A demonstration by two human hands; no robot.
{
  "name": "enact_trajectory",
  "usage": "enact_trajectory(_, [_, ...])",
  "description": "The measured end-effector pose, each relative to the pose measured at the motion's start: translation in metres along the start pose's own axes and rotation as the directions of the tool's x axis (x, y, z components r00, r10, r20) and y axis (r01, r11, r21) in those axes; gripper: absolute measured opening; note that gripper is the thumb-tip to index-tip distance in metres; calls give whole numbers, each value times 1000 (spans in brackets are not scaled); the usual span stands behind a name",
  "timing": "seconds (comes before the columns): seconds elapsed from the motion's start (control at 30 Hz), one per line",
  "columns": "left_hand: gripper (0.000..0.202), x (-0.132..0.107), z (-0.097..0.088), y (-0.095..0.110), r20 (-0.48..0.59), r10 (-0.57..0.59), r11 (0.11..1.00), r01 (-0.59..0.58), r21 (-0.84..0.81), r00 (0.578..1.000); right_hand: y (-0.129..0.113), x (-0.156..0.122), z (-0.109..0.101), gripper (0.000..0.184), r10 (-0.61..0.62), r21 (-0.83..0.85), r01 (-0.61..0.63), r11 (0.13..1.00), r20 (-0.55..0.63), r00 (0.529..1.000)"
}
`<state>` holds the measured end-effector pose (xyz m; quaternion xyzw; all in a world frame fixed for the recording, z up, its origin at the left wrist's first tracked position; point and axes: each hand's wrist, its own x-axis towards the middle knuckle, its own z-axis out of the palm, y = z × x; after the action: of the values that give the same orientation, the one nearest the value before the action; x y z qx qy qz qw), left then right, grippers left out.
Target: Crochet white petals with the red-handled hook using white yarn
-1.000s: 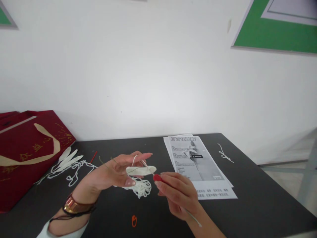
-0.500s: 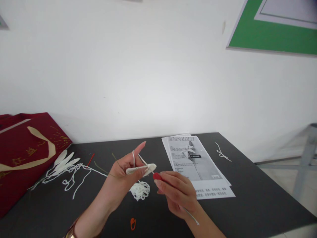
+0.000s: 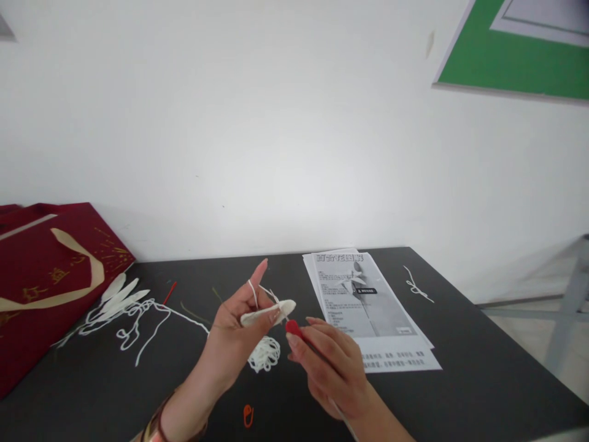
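My left hand (image 3: 237, 334) is raised above the dark table (image 3: 483, 368), pinching a small white crocheted petal (image 3: 269, 312) between thumb and fingers. White yarn loops over its upright index finger. My right hand (image 3: 329, 365) is closed round a crochet hook with a red grip (image 3: 293, 328); the hook's tip points into the petal's right end. A loose tangle of white yarn (image 3: 264, 354) lies on the table just below the petal.
Printed instruction sheets (image 3: 368, 307) lie to the right of my hands. A dark red gift bag (image 3: 41, 276) stands at the left, with finished white petals (image 3: 119, 294) and loose yarn beside it. An orange stitch marker (image 3: 248, 415) lies near the front; a yarn scrap (image 3: 416, 285) at far right.
My left hand has turned from flat, fingers pointing right, to upright with the index finger raised and yarn over it. The right hand with the hook has stayed close to the petal.
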<state>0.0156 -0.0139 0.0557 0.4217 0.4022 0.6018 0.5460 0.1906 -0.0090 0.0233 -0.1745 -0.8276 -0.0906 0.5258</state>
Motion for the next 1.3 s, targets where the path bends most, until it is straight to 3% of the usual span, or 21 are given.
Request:
enact_trajectory(0.1, [67, -1, -3, -5, 12, 133, 960, -132, 247, 991, -2, -1, 3, 33, 26, 21, -27, 999, 10, 1000])
enact_trajectory(0.2, [67, 0, -10, -9, 82, 142, 921, -162, 354, 986, -1, -2, 3, 38, 92, 143, -92, 985, 12, 996])
enact_trajectory(0.37, [62, 4, -18, -7, 139, 46, 913, -98, 396, 989, 0, 3, -3, 40, 170, 250, -171, 953, 27, 985])
enact_trajectory(0.47, [41, 7, -22, -3, 172, 2, 910, -73, 409, 985, 1, 7, -9, 36, 234, 316, -238, 918, 49, 971])
enact_trajectory(0.57, [14, 10, -26, 2, 236, -59, 913, -43, 405, 970, 4, 8, -16, 29, 330, 397, -337, 854, 88, 940])
enact_trajectory(0.7, [17, 11, -29, 5, 278, -177, 936, 74, 344, 944, 10, 3, -20, 22, 463, 511, -466, 722, 142, 875])
enact_trajectory(0.83, [36, 8, -29, 3, 302, -234, 961, 173, 217, 924, 12, -3, -20, 14, 603, 641, -550, 536, 166, 780])
enact_trajectory(1.0, [45, 5, -31, 0, 349, -271, 958, 218, 184, 897, 15, 1, -17, 15, 736, 809, -528, 259, 189, 650])
enact_trajectory(1.1, [34, 4, -30, 4, 366, -254, 958, 182, 221, 895, 18, 6, -12, 17, 814, 849, -527, 35, 281, 508])
enact_trajectory(1.2, [14, 3, -26, 6, 326, -163, 961, 76, 265, 931, 20, 10, -3, 18, 845, 843, -499, -203, 408, 345])
enact_trajectory(1.3, [34, 0, -23, 3, 219, -42, 957, -24, 290, 975, 21, 11, 7, 20, 822, 804, -443, -396, 526, 220])
